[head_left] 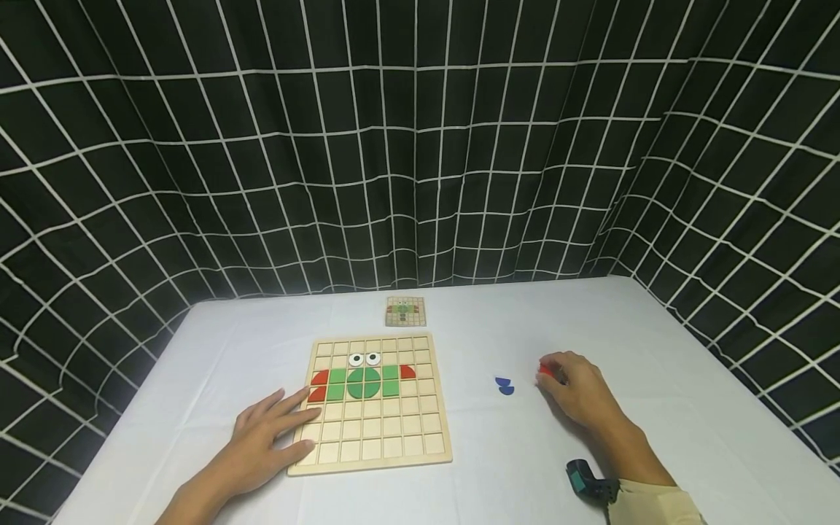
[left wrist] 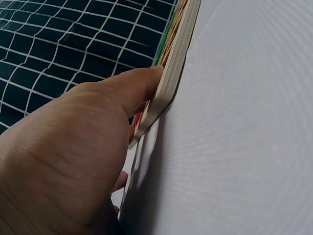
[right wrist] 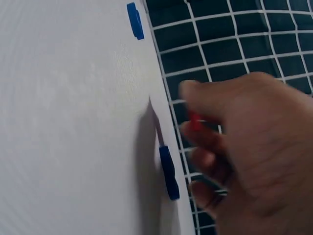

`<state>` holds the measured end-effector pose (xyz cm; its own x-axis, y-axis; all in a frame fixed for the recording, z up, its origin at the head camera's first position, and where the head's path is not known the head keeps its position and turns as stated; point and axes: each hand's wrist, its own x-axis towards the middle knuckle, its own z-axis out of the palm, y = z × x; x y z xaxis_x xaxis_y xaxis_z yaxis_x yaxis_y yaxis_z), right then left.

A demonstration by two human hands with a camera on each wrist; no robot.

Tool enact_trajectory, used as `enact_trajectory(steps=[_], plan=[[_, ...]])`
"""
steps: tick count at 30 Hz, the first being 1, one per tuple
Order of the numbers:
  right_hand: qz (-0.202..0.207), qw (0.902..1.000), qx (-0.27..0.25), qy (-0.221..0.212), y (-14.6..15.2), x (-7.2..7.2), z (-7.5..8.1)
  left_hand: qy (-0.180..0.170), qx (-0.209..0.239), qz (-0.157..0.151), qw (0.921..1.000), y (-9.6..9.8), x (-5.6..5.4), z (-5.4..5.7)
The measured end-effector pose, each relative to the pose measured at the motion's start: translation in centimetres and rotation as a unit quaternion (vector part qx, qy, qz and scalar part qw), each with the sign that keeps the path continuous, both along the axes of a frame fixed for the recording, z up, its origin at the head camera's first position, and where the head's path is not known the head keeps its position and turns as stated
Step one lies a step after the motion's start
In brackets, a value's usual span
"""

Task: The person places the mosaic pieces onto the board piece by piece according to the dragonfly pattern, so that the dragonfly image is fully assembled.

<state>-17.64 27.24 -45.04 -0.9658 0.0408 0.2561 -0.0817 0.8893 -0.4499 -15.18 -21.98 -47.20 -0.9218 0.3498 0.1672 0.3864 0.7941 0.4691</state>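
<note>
My left hand (head_left: 262, 441) rests on the left edge of a wooden grid board (head_left: 374, 450), its fingers spread; the left wrist view shows the thumb (left wrist: 129, 88) on the rim. Set in the board are red quarter-round pieces (head_left: 407, 372), green squares (head_left: 390, 380), a green circle of quarter pieces (head_left: 364, 383) and two white eye discs (head_left: 372, 359). Off to the right, my right hand (head_left: 580, 390) pinches a small red piece (head_left: 546, 370) just above the table. Its exact shape is mostly hidden by the fingers.
Two blue half-round pieces (head_left: 504, 385) lie on the white cloth between board and right hand. Behind the board is a small pattern card (head_left: 406, 321). A dark grid-patterned curtain (head_left: 420, 146) surrounds the table's back and sides.
</note>
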Motion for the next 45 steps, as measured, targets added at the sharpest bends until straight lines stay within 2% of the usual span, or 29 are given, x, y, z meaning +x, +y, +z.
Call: enact_trajectory(steps=[4,12,17,24,29,33,40,45], plan=[[0.026,0.9984,-0.018,0.047,-0.3,0.1,0.9,0.004,0.002,-0.001,1.0000,0.0,0.1,-0.1],[0.071,0.9867,-0.005,0.146,-1.5,0.5,3.0,0.001,0.008,-0.006,0.9999,0.4,-0.1,-0.5],[0.081,0.9808,-0.013,0.177,-2.9,1.3,4.9,0.007,0.012,-0.011,0.9998,0.6,-0.1,-0.5],[0.102,0.9742,-0.037,0.198,-5.2,2.3,7.8,0.009,0.010,-0.013,0.9998,0.5,0.0,-0.1],[0.122,0.9704,-0.060,0.200,-7.4,2.6,9.2,0.004,0.004,-0.009,0.9999,0.3,0.0,0.2],[0.137,0.9680,-0.088,0.191,-9.9,2.4,9.6,0.000,0.001,0.000,1.0000,0.1,0.0,0.2],[0.153,0.9675,-0.128,0.156,-13.8,1.5,9.1,-0.005,0.004,-0.001,1.0000,0.0,-0.1,-0.1],[0.150,0.9694,-0.149,0.124,-16.0,0.5,8.1,-0.002,0.000,0.001,1.0000,-0.2,0.0,-0.1]])
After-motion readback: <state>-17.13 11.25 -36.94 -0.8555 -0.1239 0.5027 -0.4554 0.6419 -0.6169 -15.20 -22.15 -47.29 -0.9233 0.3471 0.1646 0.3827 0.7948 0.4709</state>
